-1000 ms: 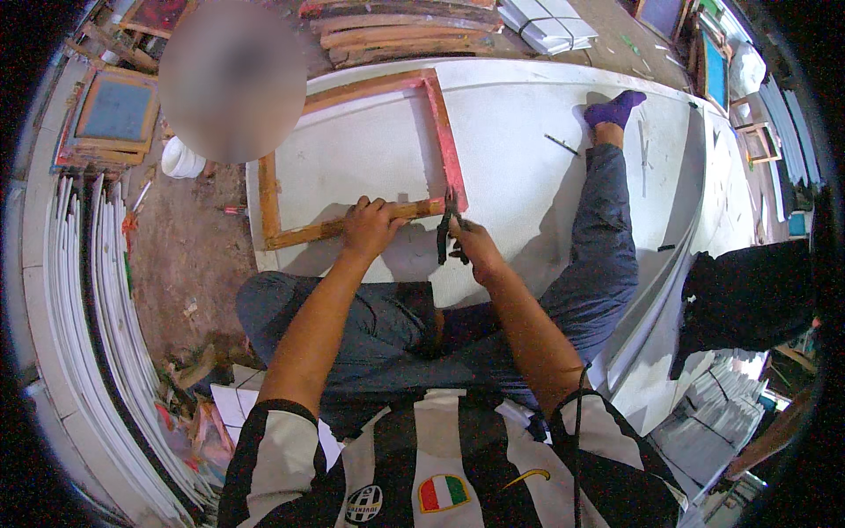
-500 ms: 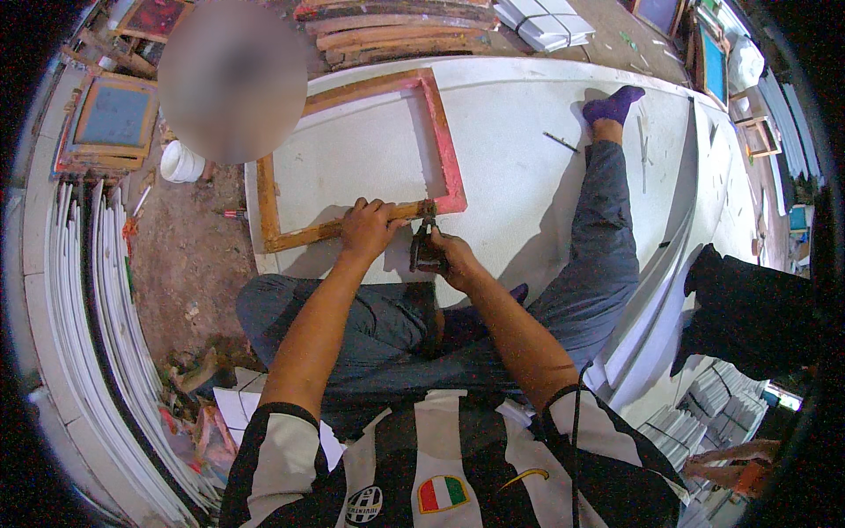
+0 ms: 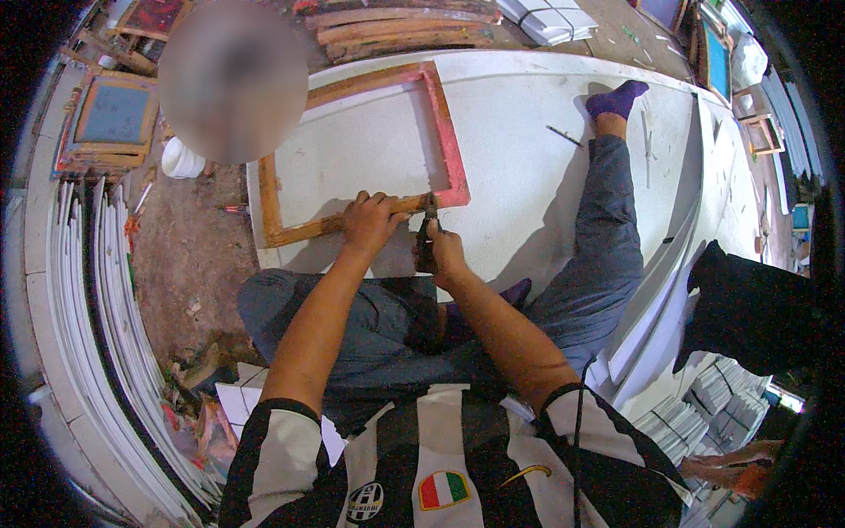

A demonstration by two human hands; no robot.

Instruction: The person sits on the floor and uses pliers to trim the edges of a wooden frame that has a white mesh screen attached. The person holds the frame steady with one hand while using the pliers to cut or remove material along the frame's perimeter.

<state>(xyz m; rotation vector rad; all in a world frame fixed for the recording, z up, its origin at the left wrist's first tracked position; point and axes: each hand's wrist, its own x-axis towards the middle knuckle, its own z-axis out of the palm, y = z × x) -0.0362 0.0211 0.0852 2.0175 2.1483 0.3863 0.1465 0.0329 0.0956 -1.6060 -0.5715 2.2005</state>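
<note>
A wooden frame (image 3: 451, 167), brown with a red-stained right side, lies over a white sheet (image 3: 519, 132). My left hand (image 3: 370, 222) is wrapped over the frame's near bar, close to its right end. In my right hand (image 3: 449, 257) is a pair of dark pliers (image 3: 428, 231), their jaws up against the frame's near right corner. The handles sit close together in my fist. Whatever the jaws may grip is too small to make out.
A thin dark stick (image 3: 564, 136) lies on the sheet near my outstretched foot (image 3: 616, 100). To the left are a white bucket (image 3: 182, 159), stacked frames (image 3: 114, 114) and upright white sheets (image 3: 114, 290). Wooden bars (image 3: 405, 31) are piled at the far side.
The pliers' handles, spread apart before, are now squeezed together, and the tool has turned slightly at the corner. My left hand keeps its hold on the frame.
</note>
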